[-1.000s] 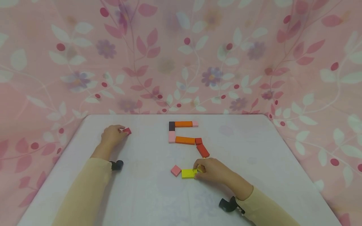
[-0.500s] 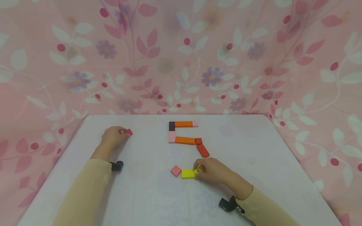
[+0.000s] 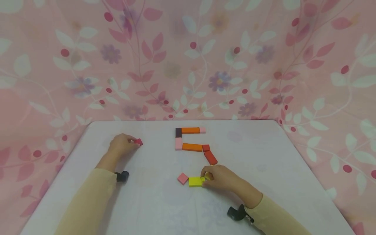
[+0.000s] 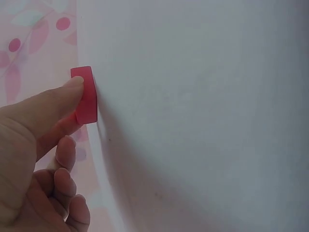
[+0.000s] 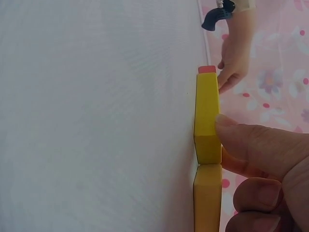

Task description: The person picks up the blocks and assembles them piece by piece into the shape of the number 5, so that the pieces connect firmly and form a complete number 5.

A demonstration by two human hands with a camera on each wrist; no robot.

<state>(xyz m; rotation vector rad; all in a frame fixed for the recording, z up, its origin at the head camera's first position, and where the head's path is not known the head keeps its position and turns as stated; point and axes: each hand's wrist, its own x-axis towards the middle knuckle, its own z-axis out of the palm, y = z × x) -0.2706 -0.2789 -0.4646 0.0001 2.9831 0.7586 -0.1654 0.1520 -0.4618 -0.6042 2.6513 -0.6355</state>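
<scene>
Thumb and fingertips of my left hand (image 3: 121,145) pinch a small red block (image 3: 138,142) at the left of the table; the left wrist view shows the thumb across its face. My right hand (image 3: 223,178) pinches the right end of a bright yellow block (image 3: 195,181) lying on the table. A salmon-pink block (image 3: 182,178), turned like a diamond, touches or nearly touches the yellow block's left end. Beside the yellow block, a yellow-orange block (image 5: 207,198) appears in the right wrist view, mostly hidden under my hand in the head view.
Farther back, a bent line of blocks runs over the white table (image 3: 155,202): light pink (image 3: 202,130), orange (image 3: 190,130), black (image 3: 178,132), another light pink (image 3: 179,144), a second orange (image 3: 192,147), a small red (image 3: 206,148) and a longer red (image 3: 210,157). Floral cloth (image 3: 176,65) hangs behind.
My left hand has moved right and slightly nearer with the red block in its fingers. The right hand stays in place at the yellow block.
</scene>
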